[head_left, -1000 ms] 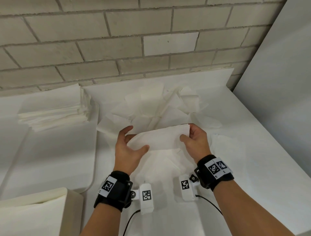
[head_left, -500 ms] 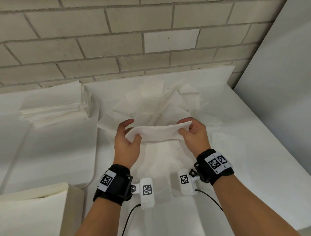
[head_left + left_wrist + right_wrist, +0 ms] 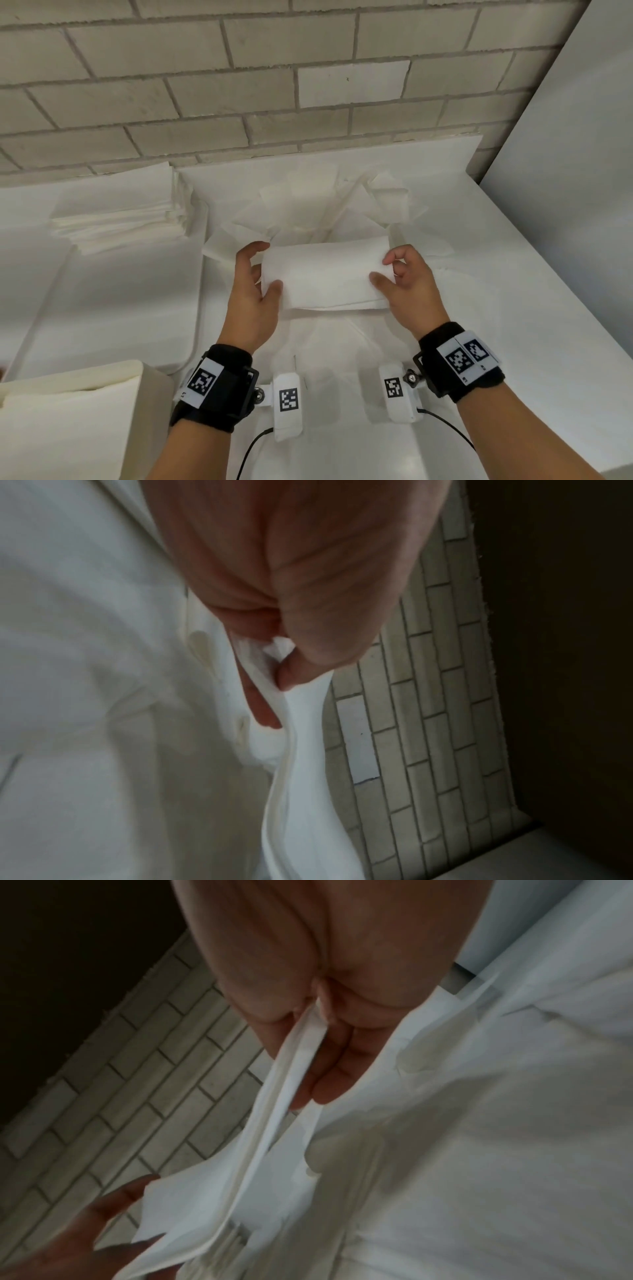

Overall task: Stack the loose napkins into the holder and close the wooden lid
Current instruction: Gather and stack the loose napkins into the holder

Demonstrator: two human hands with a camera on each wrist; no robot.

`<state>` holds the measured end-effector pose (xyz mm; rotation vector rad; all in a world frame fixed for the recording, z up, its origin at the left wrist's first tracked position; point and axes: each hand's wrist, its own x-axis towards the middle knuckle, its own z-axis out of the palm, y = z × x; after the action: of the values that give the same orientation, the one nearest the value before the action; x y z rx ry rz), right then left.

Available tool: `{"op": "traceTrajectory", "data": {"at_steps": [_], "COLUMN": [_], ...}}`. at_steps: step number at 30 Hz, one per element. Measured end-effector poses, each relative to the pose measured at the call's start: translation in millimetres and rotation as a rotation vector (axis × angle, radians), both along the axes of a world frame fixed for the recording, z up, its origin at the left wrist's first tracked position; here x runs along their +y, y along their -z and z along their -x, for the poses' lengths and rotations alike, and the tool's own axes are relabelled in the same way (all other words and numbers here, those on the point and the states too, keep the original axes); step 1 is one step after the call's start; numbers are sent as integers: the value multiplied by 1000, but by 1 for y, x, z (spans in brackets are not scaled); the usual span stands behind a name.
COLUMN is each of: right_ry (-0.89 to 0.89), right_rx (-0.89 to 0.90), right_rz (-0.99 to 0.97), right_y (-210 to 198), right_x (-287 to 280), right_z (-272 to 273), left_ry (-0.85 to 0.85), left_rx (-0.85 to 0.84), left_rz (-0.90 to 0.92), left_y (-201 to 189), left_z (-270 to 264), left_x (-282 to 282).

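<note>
A folded white napkin [image 3: 325, 274] hangs between both hands above the table. My left hand [image 3: 255, 274] pinches its left end, thumb on top and fingers behind. My right hand [image 3: 399, 270] pinches its right end. In the left wrist view the thumb [image 3: 329, 631] presses the napkin [image 3: 304, 764] against the fingers. In the right wrist view the napkin [image 3: 274, 1115] runs from between thumb and fingers [image 3: 329, 1074]. Loose napkins [image 3: 329, 209] lie in a heap behind the hands. A neat napkin stack [image 3: 120, 212] sits at the left. A pale boxy object [image 3: 68, 421], possibly the holder, stands at lower left.
A brick wall [image 3: 274, 85] runs along the back of the white table [image 3: 513, 325]. A grey panel [image 3: 575, 171] stands on the right. A white board or mat [image 3: 102, 301] lies under the neat stack. Cables trail from the wrist cameras near the front edge.
The napkin bunched into a narrow band half a second ago; now it is spread flat again, folded shorter. Both hands stayed on its ends.
</note>
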<state>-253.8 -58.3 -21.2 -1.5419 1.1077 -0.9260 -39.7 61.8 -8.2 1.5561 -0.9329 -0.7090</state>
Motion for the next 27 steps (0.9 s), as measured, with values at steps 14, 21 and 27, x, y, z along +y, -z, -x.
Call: {"op": "traceTrajectory", "data": {"at_steps": [14, 21, 27], "right_ry": [-422, -706, -833], "right_rx": [-34, 181, 515], "right_rz": [35, 44, 242], "right_y": [-75, -86, -90], "right_x": [74, 159, 198], "right_z": [-41, -129, -196], "left_ry": [-42, -61, 5], "left_rx": [-306, -597, -746], "left_rz": [-158, -467, -598], "left_y": [-101, -118, -106], "left_z": [-63, -150, -210], "left_x": [129, 228, 276]}}
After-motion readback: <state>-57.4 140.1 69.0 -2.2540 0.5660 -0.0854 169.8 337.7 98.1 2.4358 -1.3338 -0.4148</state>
